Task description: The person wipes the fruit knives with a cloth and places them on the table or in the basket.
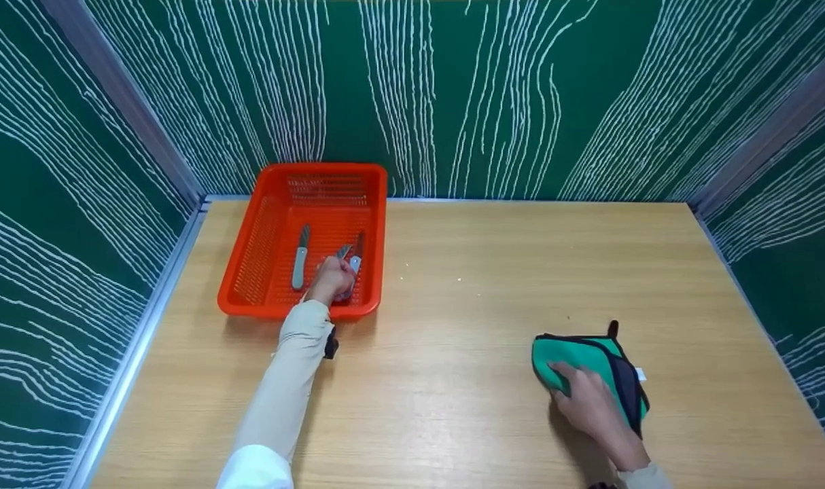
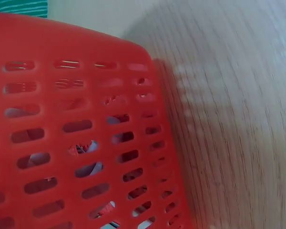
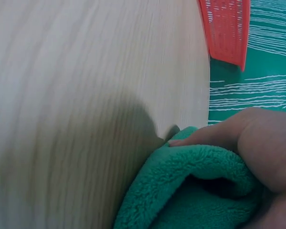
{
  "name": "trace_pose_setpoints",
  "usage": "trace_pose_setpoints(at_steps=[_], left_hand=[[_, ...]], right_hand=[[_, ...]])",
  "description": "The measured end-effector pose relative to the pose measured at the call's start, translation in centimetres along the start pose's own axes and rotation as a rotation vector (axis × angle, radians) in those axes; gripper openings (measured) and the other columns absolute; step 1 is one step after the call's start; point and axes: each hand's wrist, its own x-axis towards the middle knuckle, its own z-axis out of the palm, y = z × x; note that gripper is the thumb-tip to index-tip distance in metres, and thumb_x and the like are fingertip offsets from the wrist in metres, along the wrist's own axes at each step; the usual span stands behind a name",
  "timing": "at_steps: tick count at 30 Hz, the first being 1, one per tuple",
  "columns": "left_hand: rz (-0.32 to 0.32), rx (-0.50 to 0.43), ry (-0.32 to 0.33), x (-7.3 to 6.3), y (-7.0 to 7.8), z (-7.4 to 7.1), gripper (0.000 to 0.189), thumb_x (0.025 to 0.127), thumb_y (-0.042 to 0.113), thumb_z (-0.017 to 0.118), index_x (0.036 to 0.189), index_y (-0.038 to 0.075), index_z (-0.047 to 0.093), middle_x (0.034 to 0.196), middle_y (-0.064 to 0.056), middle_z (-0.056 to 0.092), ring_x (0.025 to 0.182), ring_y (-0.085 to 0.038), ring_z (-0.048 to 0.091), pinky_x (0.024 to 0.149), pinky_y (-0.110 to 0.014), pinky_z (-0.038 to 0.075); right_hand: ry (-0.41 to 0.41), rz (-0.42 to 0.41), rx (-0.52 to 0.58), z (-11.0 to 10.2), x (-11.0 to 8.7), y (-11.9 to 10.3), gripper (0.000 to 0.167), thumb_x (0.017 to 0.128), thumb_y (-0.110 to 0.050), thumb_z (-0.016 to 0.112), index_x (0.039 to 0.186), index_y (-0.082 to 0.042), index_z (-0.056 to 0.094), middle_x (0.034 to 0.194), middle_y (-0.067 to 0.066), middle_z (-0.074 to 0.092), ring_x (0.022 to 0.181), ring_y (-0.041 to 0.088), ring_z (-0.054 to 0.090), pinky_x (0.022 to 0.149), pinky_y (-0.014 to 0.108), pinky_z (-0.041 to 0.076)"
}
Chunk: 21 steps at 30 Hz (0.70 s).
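Observation:
My left hand [image 1: 332, 277] is inside the red plastic basket [image 1: 234, 278], low over the knives, its fingers curled downward. Just past those fingers a short blade [image 1: 344, 251] shows; I cannot tell whether the hand grips it. Close beside lies a knife with a pale handle [image 1: 355, 263]. Another grey-handled knife [image 1: 299, 268] rests farther left on the basket floor. In the left wrist view, the basket wall [image 2: 47, 114] hides the hand. On the right, my right hand [image 1: 589, 401] pinches a folded green towelling cloth [image 3: 176, 167] with dark edging, thumb and fingers on it.
The wooden table [image 1: 453, 339] carries a few tiny light specks [image 1: 459, 279] near its middle. Green panels with white wavy lines [image 1: 399, 88] wall in its back and sides. A black loop [image 1: 613, 329] and a white tag [image 1: 641, 374] stick out from the cloth's edge.

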Motion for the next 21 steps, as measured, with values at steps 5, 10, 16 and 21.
trace_pose_setpoints(at_steps=[5, 10, 16, 21], left_hand=[[0.012, 0.004, -0.016, 0.0, 0.1, 0.3, 0.008, 0.084, 0.002, 0.057, 0.079, 0.006, 0.061, 0.074, -0.007, 0.050, 0.061, -0.019, 0.052, 0.046, -0.023, 0.041], [0.036, 0.026, -0.005, 0.0, 0.2, 0.3, 0.014, 0.085, 0.003, 0.058, 0.094, 0.001, 0.069, 0.071, -0.007, 0.056, 0.062, -0.020, 0.058, 0.049, -0.024, 0.047], [0.116, 0.102, 0.030, -0.3, 0.3, 0.1, 0.014, 0.083, 0.006, 0.058, 0.076, 0.003, 0.069, 0.057, -0.003, 0.054, 0.052, -0.017, 0.054, 0.042, -0.022, 0.041], [0.160, 0.142, 0.027, -0.9, 0.3, 0.0, 0.014, 0.081, 0.008, 0.061, 0.069, 0.004, 0.066, 0.064, -0.009, 0.064, 0.058, -0.021, 0.059, 0.045, -0.023, 0.043]], right_hand=[[-0.024, 0.013, -0.010, -0.5, -0.5, 1.0, 0.040, 0.084, -0.002, 0.064, 0.124, 0.001, 0.059, 0.120, 0.031, 0.055, 0.100, 0.037, 0.055, 0.076, 0.052, 0.052], [-0.072, 0.055, -0.002, -1.3, -0.8, 2.1, 0.042, 0.085, -0.002, 0.063, 0.126, 0.001, 0.057, 0.125, 0.032, 0.051, 0.108, 0.041, 0.051, 0.085, 0.061, 0.046], [-0.072, 0.076, -0.019, -2.2, -1.3, 3.5, 0.043, 0.082, 0.000, 0.064, 0.125, 0.001, 0.058, 0.123, 0.033, 0.052, 0.110, 0.047, 0.050, 0.084, 0.063, 0.045], [-0.039, 0.088, -0.026, -2.5, -1.6, 4.3, 0.043, 0.079, 0.003, 0.064, 0.122, 0.002, 0.060, 0.117, 0.034, 0.054, 0.103, 0.044, 0.053, 0.079, 0.060, 0.047]])
